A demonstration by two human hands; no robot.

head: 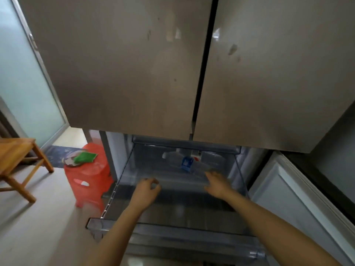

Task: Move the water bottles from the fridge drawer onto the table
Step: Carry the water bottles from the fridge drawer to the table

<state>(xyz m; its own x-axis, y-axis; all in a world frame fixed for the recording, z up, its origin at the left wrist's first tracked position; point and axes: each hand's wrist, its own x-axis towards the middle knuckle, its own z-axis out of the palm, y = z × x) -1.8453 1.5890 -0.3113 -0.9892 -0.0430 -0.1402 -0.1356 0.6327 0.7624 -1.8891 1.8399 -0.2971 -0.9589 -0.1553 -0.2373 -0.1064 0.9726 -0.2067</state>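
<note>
I am looking down into one open fridge drawer (pixel 172 214), which is standing pulled out beneath two closed grey fridge doors (pixel 123 73). One water bottle (pixel 178 160) is lying on its side at the drawer's far end, toward 12 o'clock from both hands. It is clear plastic with a blue label (pixel 187 162) around its middle, and its length is running from 10 o'clock to 4 o'clock. Just beyond it, at 1 o'clock, a patch of red and white is showing beside more clear plastic. I cannot tell whether that is a second bottle, so I am counting one for certain.

Two bare arms are stretching out over the drawer. The left hand (pixel 148 187) is hovering with fingers loosely curled and nothing in them. The right hand (pixel 217 182) is lying open, fingers straight and pointing toward the bottle, near it but apart from it. Both hands are showing blurred.

At 9 o'clock from the drawer, one red plastic stool (pixel 88 175) is standing on the floor, carrying one green pad (pixel 84 157) on a round, plate-like thing. Farther toward 9 o'clock, one wooden table (pixel 15 156) is sitting near a frosted glass door (pixel 25 83). At 3 o'clock from the drawer, one white panel (pixel 284 189) is showing.
</note>
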